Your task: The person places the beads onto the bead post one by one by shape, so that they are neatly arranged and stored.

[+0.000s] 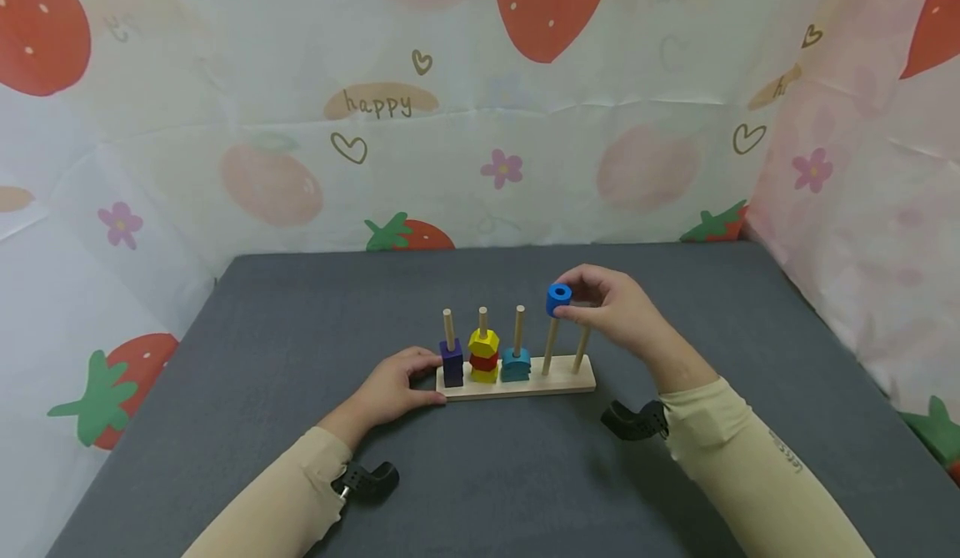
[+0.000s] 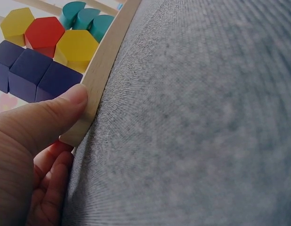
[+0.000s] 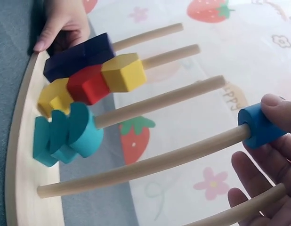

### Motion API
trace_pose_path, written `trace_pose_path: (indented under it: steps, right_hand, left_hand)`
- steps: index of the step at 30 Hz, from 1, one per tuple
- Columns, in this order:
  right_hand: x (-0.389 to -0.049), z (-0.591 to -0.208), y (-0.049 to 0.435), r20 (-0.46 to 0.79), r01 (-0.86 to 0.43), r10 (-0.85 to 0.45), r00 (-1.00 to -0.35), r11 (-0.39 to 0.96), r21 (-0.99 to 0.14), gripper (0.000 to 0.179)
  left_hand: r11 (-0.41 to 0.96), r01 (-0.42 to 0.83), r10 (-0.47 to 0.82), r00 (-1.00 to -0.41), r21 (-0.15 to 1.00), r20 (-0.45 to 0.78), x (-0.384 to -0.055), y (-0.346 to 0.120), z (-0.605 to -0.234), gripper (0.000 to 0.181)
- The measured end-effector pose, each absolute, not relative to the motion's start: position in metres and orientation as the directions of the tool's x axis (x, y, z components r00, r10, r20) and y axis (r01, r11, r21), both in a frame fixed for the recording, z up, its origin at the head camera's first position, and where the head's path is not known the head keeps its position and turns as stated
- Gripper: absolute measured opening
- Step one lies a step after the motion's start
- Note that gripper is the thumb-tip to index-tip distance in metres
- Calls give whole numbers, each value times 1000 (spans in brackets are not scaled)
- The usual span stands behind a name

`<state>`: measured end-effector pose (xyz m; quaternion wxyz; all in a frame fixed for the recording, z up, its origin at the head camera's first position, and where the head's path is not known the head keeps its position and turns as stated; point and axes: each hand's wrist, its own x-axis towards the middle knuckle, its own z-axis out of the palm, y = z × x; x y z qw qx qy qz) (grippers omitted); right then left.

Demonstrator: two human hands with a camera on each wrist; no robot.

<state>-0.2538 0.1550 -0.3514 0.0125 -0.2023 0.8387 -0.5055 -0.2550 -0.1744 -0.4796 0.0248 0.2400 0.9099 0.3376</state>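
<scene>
My left hand grips the left end of a wooden peg stand, thumb on top and fingers curled against the end. A blue cylinder with a hole is pinched in my right hand at the top of the fourth peg; the peg's tip meets the hole. Dark purple square blocks sit stacked on the first peg. The second peg bears yellow and red hexagonal blocks, red in the middle. Teal rounded blocks are low on the third peg.
Bare wood shows along the fifth peg, just below my right hand. The stand rests on a grey cloth-covered table. A pale fabric backdrop with strawberry prints rises behind it. Dark straps are worn at both wrists.
</scene>
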Motion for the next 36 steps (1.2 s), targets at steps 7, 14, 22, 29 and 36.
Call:
trace_pose_path:
  steps: [7,14,22,29,36]
  right_hand:
    - [-255,-357,154,150,-306,-359,-921,432,-848,28]
    - [-256,-359,154,133,-283,-363,-922,397,-873,25]
    - [-258,-367,156,127,-264,-373,-919,344,-901,25]
    - [-258,-374,157,122,-253,-376,-918,321,-913,26]
    - [-259,-381,158,116,-242,-391,-913,291,-926,27]
  left_hand:
    - [657,426,457,-881,622,121,-256,-175,-480,56]
    - [654,417,452,-884,631,116,-254,-175,-479,57]
    - [660,422,454,-883,622,118,-255,-175,-479,57]
    - [658,431,457,-880,617,128,-254,-175,-479,56]
    - [652,439,462,-876,618,136,-255,-175,-480,56]
